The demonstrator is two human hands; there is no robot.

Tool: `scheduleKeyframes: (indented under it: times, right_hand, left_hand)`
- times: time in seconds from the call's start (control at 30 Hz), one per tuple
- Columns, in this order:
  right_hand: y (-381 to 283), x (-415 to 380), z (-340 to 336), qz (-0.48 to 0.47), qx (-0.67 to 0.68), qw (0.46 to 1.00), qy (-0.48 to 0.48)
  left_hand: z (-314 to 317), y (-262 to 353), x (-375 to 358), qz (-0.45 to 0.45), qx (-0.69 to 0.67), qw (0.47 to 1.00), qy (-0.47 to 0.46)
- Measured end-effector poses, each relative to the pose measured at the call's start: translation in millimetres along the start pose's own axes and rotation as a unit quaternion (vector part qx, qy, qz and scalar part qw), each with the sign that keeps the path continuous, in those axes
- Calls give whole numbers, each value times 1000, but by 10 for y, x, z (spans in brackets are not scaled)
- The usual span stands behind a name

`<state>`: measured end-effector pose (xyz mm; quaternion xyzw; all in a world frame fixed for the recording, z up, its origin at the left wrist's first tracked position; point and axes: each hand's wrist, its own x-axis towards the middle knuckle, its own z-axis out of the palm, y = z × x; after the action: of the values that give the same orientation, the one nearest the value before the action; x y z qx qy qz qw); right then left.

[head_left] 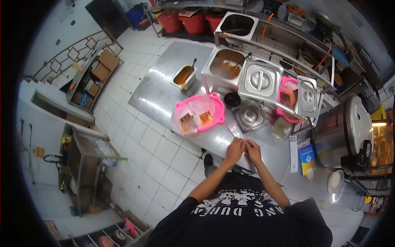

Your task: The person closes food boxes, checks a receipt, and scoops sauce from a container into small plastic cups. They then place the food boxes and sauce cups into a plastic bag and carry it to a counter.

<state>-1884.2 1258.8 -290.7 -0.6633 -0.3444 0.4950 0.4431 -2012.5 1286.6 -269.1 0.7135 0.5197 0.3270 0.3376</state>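
My left hand point(235, 150) and my right hand point(252, 150) are close together over the front edge of the steel counter point(164, 94). Both pinch a small clear plastic bag point(235, 131) that sticks up between them toward the counter. Just beyond, a pink basket point(218, 108) holds clear bags point(197, 115) of orange-brown food. A loose steel lid point(249, 116) lies right of the basket.
Steel food pans with brown sauce point(226, 64), a covered pan point(260, 80) and a small sauce tub point(184, 75) stand on the counter. A second pink basket point(286, 95), a big cooker point(358, 127), a blue carton point(306, 155) and red buckets point(193, 20) are around. White tiled floor lies left.
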Motion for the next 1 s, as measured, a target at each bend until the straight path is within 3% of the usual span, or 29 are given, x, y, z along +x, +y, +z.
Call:
scheduleKeyframes:
  times: [0.13,0.27,0.3,0.4,0.5,0.53,0.57,0.6,0.63,0.67,0.7,0.73,0.77,0.87,0.97,1.0]
  right_hand:
    - [-27,-5,88,33,59,998,12]
    - [126,93,329,-59,-18,997,54]
    - [143,93,344,-43,-53,997,48]
    - [-153,8,482,-176,-266,938,139]
    - [83,121,471,-229,-283,922,132]
    - [86,165,534,-293,-246,911,154]
    - [215,219,509,-239,-243,931,128]
    - [364,244,637,-304,-236,888,252]
    - [506,284,627,-306,-349,845,267]
    - [635,332,524,-256,-302,899,188]
    - [355,214,526,-200,-287,920,178]
    - [323,176,467,-233,-286,913,175]
    - [30,21,493,-205,-276,923,171]
    - [-28,-229,280,-198,-289,915,201]
    - [-329,-340,111,-140,-156,950,233]
    - [-515,-373,95,-115,-87,966,216]
  left_hand:
    - [-210,-4,114,21,-6,996,-84]
    - [-420,-144,291,104,-3,987,-125]
    - [-456,-196,297,110,14,982,-153]
    - [-557,-210,385,150,44,964,-215]
    - [-566,-332,393,189,38,951,-240]
    - [-497,-431,426,197,41,949,-242]
    - [-550,-388,487,168,30,942,-288]
    - [-594,-358,573,136,18,935,-326]
    - [-475,-463,603,166,36,926,-337]
    - [-419,-602,626,193,53,915,-350]
    - [-576,-558,668,182,62,914,-356]
    - [-715,-463,704,173,66,912,-367]
    - [-737,-543,733,152,78,921,-349]
    - [-695,-528,730,96,74,935,-333]
    - [-868,-330,769,37,85,936,-340]
    - [-880,-314,780,58,84,945,-310]
